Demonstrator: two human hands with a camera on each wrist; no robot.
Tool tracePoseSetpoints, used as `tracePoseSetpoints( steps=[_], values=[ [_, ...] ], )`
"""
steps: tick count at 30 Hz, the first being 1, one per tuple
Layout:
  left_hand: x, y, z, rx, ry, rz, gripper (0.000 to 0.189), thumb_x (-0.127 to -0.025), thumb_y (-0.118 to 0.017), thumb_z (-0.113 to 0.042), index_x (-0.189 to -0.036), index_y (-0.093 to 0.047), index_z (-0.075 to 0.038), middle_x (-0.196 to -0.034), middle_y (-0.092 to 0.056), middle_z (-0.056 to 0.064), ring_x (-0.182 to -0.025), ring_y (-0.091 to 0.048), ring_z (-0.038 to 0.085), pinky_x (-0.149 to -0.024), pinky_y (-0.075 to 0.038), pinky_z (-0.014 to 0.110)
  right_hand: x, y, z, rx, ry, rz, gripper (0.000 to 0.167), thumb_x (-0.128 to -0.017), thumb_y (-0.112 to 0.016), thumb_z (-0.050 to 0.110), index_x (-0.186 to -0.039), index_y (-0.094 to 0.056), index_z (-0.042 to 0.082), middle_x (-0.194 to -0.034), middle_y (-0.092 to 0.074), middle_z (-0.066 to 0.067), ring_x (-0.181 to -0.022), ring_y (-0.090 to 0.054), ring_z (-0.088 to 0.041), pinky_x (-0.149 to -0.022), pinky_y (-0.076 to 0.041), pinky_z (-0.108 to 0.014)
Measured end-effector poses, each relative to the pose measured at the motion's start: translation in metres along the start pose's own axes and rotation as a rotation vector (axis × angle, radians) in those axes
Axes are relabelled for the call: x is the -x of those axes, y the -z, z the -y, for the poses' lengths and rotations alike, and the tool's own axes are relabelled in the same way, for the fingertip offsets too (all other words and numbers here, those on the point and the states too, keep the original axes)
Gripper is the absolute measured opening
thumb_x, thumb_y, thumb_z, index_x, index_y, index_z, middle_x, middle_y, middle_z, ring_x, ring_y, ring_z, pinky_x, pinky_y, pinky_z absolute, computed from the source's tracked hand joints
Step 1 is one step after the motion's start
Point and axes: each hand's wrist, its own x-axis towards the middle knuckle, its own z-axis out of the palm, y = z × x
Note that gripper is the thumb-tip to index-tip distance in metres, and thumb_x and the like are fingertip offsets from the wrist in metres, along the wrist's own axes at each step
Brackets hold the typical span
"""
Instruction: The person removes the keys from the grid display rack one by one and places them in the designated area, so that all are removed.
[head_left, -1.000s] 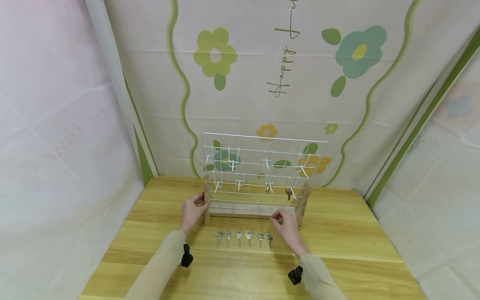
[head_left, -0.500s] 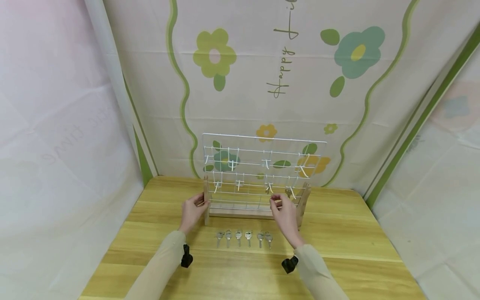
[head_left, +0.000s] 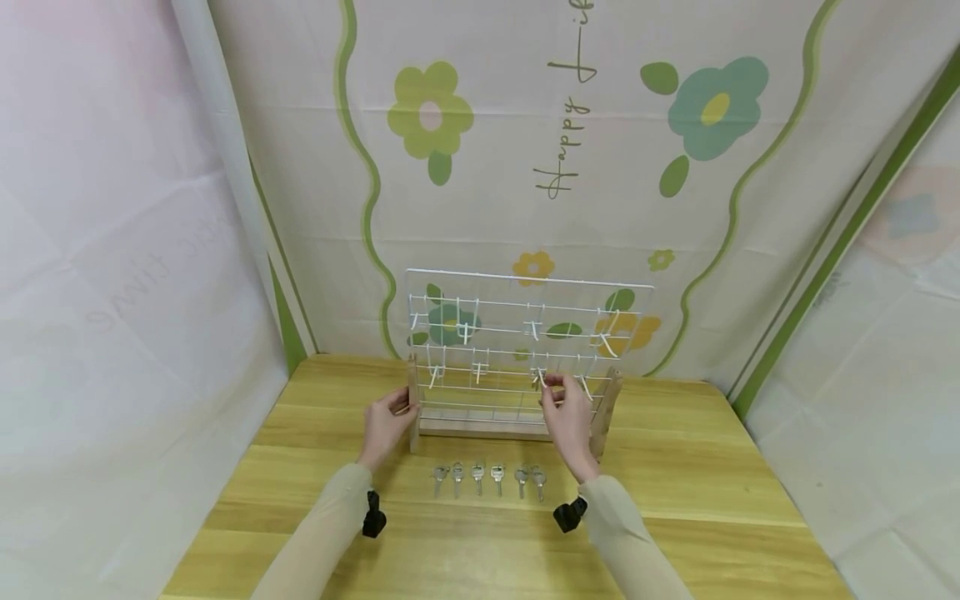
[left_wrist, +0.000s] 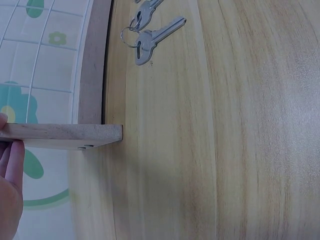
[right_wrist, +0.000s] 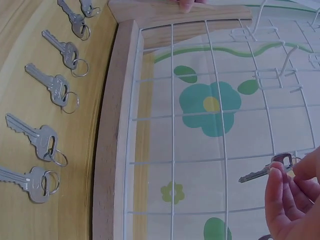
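Note:
A white wire grid rack (head_left: 480, 350) with several hooks stands between wooden side posts on the table. My left hand (head_left: 386, 421) pinches the left wooden post (left_wrist: 60, 131) between thumb and fingers. At a lower hook right of the rack's middle, my right hand (head_left: 567, 417) has its fingertips on a silver key (right_wrist: 267, 171) with a split ring. In the right wrist view, thumb and fingers pinch around the key's head and ring. Whether the ring is on the hook is hidden. Another key (right_wrist: 266, 237) barely shows below the hand.
Several silver keys (head_left: 477, 475) with rings lie in a row on the wooden table (head_left: 480, 550) in front of the rack. A flower-patterned cloth (head_left: 480, 208) hangs behind it, with more cloth at both sides.
My right hand has risen from low in front of the rack to the lower hook row, fingertips now at the key there. My left hand stays on the post.

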Motion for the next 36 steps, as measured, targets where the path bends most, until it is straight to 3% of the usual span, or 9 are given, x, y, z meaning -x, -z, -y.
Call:
tracePoseSetpoints(
  steps=[9, 26, 36],
  values=[
    [0.001, -0.001, -0.001, -0.015, 0.006, -0.011, 0.043, -0.087, -0.072, 0.0, -0.128, -0.062, 0.008, -0.125, -0.066, 0.027, -0.113, -0.068, 0.038, -0.088, -0.062, 0.029, -0.004, -0.004, 0.0, -0.052, 0.0, -0.009, 0.012, -0.091, -0.064, -0.002, -0.103, -0.067, -0.003, -0.099, -0.071, -0.019, -0.066, -0.067, -0.021, -0.051, -0.053, -0.012],
    [0.0, -0.002, -0.002, -0.007, -0.013, -0.016, 0.043, -0.087, -0.071, 0.003, -0.128, -0.061, 0.009, -0.125, -0.065, 0.029, -0.113, -0.067, 0.04, -0.088, -0.062, 0.03, 0.001, 0.003, 0.006, -0.01, -0.002, 0.0, 0.005, -0.092, -0.066, 0.004, -0.095, -0.069, 0.002, -0.096, -0.07, -0.015, -0.073, -0.069, -0.026, -0.056, -0.055, -0.012],
    [0.0, -0.001, 0.0, -0.009, -0.002, -0.018, 0.043, -0.087, -0.071, 0.004, -0.128, -0.061, 0.009, -0.125, -0.065, 0.03, -0.113, -0.067, 0.041, -0.088, -0.063, 0.031, 0.01, 0.011, 0.011, 0.006, 0.029, 0.022, 0.005, -0.091, -0.068, 0.006, -0.094, -0.07, 0.002, -0.09, -0.074, -0.012, -0.069, -0.069, -0.022, -0.054, -0.055, -0.014]
  ],
)
